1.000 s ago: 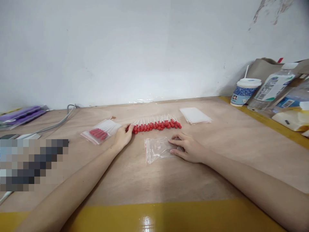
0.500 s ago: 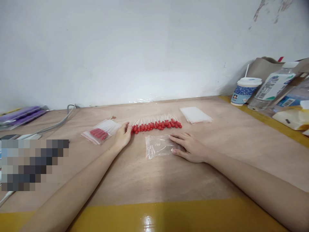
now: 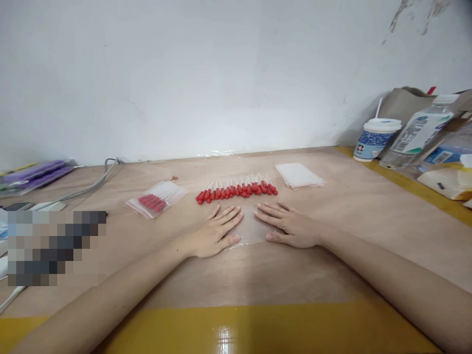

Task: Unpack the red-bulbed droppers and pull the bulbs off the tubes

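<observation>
My left hand (image 3: 217, 230) lies flat, fingers spread, on the left part of a clear empty plastic bag (image 3: 250, 228) on the wooden table (image 3: 236, 275). My right hand (image 3: 289, 225) lies flat on the bag's right part, fingers stretched out. Only the strip of bag between the hands shows. Just beyond them lies a row of several red-tipped sticks (image 3: 238, 189). A filled bag of the same red-tipped sticks (image 3: 155, 199) lies to the left.
A stack of empty clear bags (image 3: 298, 175) lies behind the row at the right. A paper cup with a straw (image 3: 376, 139), a plastic bottle (image 3: 416, 132) and packets stand at the far right. Grey cable (image 3: 92, 187) and purple items (image 3: 33, 172) lie at the left.
My left hand left the end of the stick row and came down flat onto the clear bag beside my right hand. The bag now lies flattened under both hands.
</observation>
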`<state>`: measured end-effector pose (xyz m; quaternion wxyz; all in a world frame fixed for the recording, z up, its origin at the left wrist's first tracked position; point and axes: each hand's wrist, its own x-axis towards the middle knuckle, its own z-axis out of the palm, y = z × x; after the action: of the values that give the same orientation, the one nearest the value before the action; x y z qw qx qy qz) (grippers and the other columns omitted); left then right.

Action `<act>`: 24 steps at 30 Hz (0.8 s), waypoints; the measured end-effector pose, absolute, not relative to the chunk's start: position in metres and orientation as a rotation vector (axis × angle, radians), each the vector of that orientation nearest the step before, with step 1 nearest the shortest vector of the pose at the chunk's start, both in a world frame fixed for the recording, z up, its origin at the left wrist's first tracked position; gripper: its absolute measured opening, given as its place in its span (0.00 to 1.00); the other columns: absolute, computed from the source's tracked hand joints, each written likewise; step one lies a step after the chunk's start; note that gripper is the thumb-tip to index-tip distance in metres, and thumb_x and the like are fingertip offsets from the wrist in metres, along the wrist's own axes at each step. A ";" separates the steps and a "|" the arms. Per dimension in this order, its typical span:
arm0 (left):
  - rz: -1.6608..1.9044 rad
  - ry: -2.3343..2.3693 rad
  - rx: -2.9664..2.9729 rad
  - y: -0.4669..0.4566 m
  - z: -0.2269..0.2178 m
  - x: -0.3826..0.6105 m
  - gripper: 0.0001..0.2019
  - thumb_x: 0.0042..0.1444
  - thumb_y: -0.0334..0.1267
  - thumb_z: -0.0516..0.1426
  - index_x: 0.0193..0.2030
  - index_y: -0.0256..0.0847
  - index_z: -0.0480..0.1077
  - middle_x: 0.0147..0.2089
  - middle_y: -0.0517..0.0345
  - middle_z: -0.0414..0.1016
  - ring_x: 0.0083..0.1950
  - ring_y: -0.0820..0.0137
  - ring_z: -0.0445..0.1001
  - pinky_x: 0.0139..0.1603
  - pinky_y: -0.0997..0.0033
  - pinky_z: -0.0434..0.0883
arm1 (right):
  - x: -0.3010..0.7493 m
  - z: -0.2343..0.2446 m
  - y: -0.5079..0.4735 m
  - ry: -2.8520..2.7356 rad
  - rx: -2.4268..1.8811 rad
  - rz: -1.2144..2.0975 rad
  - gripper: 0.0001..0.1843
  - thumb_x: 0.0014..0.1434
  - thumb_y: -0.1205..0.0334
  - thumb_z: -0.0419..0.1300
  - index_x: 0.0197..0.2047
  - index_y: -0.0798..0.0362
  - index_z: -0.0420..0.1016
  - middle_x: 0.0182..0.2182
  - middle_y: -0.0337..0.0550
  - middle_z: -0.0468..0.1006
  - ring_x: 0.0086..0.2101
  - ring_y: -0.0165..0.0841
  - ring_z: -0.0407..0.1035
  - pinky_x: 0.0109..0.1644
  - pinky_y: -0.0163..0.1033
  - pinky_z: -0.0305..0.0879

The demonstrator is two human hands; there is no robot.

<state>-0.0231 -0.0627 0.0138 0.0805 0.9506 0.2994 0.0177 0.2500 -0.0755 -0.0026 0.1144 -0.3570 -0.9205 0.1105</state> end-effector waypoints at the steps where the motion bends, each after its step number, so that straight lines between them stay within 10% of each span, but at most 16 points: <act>1: -0.003 0.892 2.836 -0.061 0.015 -0.027 0.29 0.62 0.50 0.41 0.66 0.47 0.34 0.68 0.54 0.34 0.69 0.63 0.36 0.65 0.48 0.33 | 0.252 -0.001 -0.076 -2.709 -1.038 0.353 0.33 0.59 0.44 0.47 0.64 0.43 0.45 0.64 0.45 0.46 0.62 0.42 0.42 0.63 0.57 0.36; 5: -0.014 0.860 2.842 -0.059 0.019 -0.036 0.30 0.61 0.51 0.42 0.66 0.49 0.33 0.68 0.55 0.33 0.69 0.64 0.36 0.65 0.50 0.32 | 0.253 0.001 -0.074 -2.634 -1.043 0.438 0.30 0.59 0.44 0.49 0.62 0.43 0.53 0.62 0.44 0.53 0.61 0.42 0.47 0.63 0.58 0.36; 11: 0.101 0.775 2.839 -0.062 0.018 -0.035 0.28 0.61 0.49 0.45 0.66 0.51 0.39 0.69 0.57 0.38 0.69 0.64 0.38 0.66 0.51 0.38 | 0.241 -0.010 -0.054 -2.051 -1.292 0.588 0.23 0.55 0.49 0.55 0.48 0.54 0.70 0.43 0.47 0.74 0.42 0.35 0.69 0.46 0.43 0.65; 24: 1.004 1.541 2.791 -0.047 0.024 -0.061 0.18 0.60 0.43 0.46 0.54 0.43 0.64 0.57 0.52 0.64 0.63 0.62 0.56 0.64 0.55 0.51 | 0.275 0.013 -0.040 -1.641 -1.333 0.208 0.14 0.48 0.48 0.59 0.25 0.51 0.71 0.26 0.41 0.73 0.31 0.34 0.66 0.38 0.41 0.62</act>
<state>-0.0606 -0.0472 0.0242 -0.1001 0.8308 0.4588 0.2989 0.2749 -0.0404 0.0130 0.4869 -0.5479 -0.6748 0.0855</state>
